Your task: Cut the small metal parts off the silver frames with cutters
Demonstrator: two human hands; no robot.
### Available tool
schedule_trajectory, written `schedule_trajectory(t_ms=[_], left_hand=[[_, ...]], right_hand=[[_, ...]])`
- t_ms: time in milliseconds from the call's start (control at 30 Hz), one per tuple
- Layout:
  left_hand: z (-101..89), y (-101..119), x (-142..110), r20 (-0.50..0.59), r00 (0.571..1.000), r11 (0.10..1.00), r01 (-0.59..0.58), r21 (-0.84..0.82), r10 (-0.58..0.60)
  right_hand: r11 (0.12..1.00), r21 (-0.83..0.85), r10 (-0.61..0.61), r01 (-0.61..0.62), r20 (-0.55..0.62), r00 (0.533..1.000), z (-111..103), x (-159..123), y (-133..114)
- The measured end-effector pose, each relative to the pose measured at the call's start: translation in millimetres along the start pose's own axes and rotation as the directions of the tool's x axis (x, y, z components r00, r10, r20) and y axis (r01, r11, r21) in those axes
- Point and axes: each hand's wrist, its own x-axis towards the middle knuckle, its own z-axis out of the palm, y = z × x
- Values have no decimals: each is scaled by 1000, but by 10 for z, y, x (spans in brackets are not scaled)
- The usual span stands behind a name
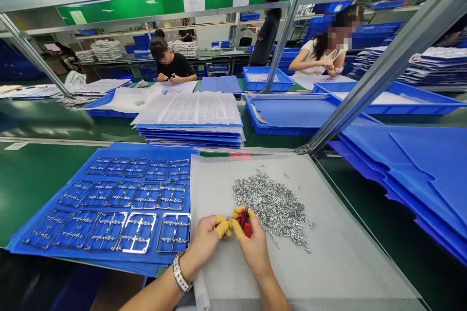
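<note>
A green desk [29, 170] spans the view. At its near edge lies a translucent white sheet [350, 262]; a spread of blue sheets [122, 149] lies beside that sheet's left edge, and more blue sheets [434, 165] are layered past its right edge. Beyond its far edge stand a blue tray [280, 130] and, to the left of it, a stack of sheets [189, 107] in white and blue. Silver pieces [272, 201] form a loose heap around the middle of the white sheet, a few strays toward its far edge. Metal frames [137, 233] sit in three rows on the left-hand blue sheets, the front row along their near edge.

The left hand [204, 240] and right hand [252, 245] meet over the white sheet, just left of the heap — fingertips almost touching. The right fingers are curled round a red-handled tool [247, 229]. A banded bracelet [181, 272] circles the left wrist. Yellow covers [222, 229] sheathe several fingertips. Smallest is a tiny piece [228, 218] — its details too small to tell — pinched by the left thumb and forefinger, with the right fingertips right beside it.
</note>
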Motion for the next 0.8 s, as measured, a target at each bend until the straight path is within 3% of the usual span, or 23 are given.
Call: schedule_trajectory(t_ms=[333,500,633,733,800], left_hand=[[12,-39,-6,9,1000,999,-17,49,16],[-6,-91,-15,10,1000,996,-20,88,20],[-7,-86,-40,10,999,989,-35,147,34],[10,-46,-73,41,996,960,-86,265,78],[26,-19,-97,71,992,932,-127,340,109]], right_hand=[[999,-23,-39,39,21,999,-10,-12,65],[960,-234,-132,153,100,986,-138,-16,-78],[753,-556,-251,353,253,934,-414,7,-262],[572,-693,-201,439,400,894,-603,12,-372],[500,-738,-131,454,454,881,-681,3,-424]])
